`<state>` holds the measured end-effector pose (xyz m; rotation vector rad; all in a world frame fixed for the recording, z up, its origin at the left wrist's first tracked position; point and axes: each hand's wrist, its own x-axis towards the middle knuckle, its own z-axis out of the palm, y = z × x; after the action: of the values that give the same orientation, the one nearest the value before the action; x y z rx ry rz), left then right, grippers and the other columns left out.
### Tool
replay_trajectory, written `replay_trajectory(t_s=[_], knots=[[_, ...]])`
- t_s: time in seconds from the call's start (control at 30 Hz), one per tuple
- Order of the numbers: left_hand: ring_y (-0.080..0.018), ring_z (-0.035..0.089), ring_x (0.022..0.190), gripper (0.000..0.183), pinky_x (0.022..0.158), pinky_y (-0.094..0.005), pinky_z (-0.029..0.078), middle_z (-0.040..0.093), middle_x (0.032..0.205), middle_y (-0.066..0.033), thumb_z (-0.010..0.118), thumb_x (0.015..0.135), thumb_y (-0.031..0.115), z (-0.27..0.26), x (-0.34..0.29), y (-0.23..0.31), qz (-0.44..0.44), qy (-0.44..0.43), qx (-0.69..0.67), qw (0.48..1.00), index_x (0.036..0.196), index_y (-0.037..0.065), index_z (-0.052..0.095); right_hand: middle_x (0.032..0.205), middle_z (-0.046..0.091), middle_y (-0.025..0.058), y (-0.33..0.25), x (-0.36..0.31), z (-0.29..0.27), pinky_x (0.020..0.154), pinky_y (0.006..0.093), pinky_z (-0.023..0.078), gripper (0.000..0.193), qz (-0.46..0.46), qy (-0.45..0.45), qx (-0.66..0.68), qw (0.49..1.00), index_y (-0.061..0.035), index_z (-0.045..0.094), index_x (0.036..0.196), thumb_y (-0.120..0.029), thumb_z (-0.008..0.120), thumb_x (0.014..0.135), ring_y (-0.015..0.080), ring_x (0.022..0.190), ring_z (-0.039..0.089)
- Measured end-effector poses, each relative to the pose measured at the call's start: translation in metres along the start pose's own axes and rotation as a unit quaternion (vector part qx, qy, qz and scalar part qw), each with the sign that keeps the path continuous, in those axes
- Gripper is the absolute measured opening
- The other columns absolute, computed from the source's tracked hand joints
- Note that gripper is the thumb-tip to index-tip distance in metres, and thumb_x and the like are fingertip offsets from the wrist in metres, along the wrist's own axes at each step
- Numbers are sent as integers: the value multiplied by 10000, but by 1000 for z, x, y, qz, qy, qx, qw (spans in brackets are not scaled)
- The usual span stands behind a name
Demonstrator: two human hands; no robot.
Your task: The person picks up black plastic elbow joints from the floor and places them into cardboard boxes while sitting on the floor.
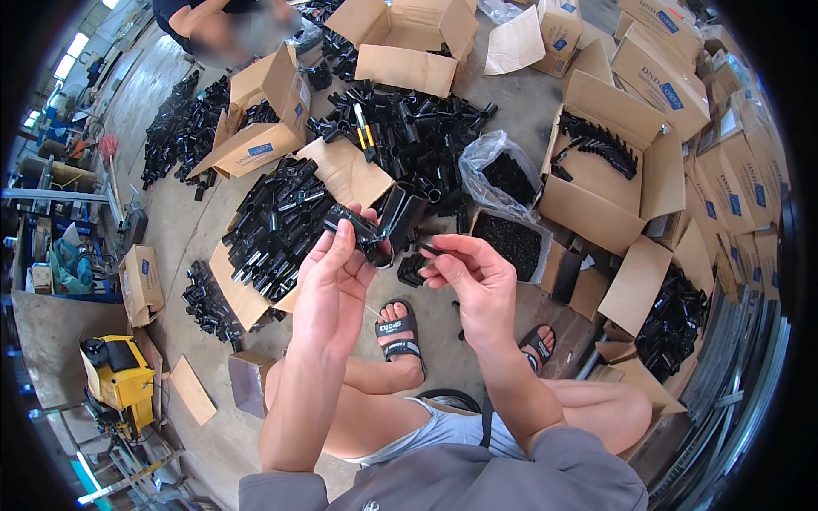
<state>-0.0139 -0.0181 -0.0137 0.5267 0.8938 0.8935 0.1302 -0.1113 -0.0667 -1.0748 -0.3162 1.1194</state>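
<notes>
In front of me, my left hand (328, 285) is raised with its fingers closed round a glossy black tubular fitting (402, 215). The fitting has a wide open sleeve and a shorter piece crossing the palm. Just to its right, my right hand (475, 277) pinches a small, thin black piece (429, 249) between thumb and fingertips. A narrow gap separates that piece from the fitting. Below and beyond the hands, similar black fittings (277, 226) lie heaped on flattened cardboard (230, 285).
A white bin (543, 247) of small black parts stands right of my hands, beside a clear plastic bag (481, 162). An open carton (596, 204) holds a row of black pieces. A yellow-handled tool (365, 132) lies on the far heap. Another person (200, 21) works at the far left.
</notes>
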Motion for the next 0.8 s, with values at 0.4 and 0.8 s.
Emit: replay_trajectory(t_s=[0.4,0.8], knots=[[-174,675,1034,345,927,-332,557,672,1233,-99,616,1028,220,6,-33,1,45,-87,-43,994,1309,23,579,958,733,73,-9,-27,32,734,225,535,175,-189,7,28,982,19,709,1080,10,728,907,95,825,671],[-168,653,1141,379,1008,-308,504,685,1233,-107,670,973,65,7,-49,-16,156,-109,11,982,1330,-7,566,964,715,37,6,-31,22,776,241,521,125,-110,-6,171,979,-42,686,1056,-62,720,937,99,833,646]])
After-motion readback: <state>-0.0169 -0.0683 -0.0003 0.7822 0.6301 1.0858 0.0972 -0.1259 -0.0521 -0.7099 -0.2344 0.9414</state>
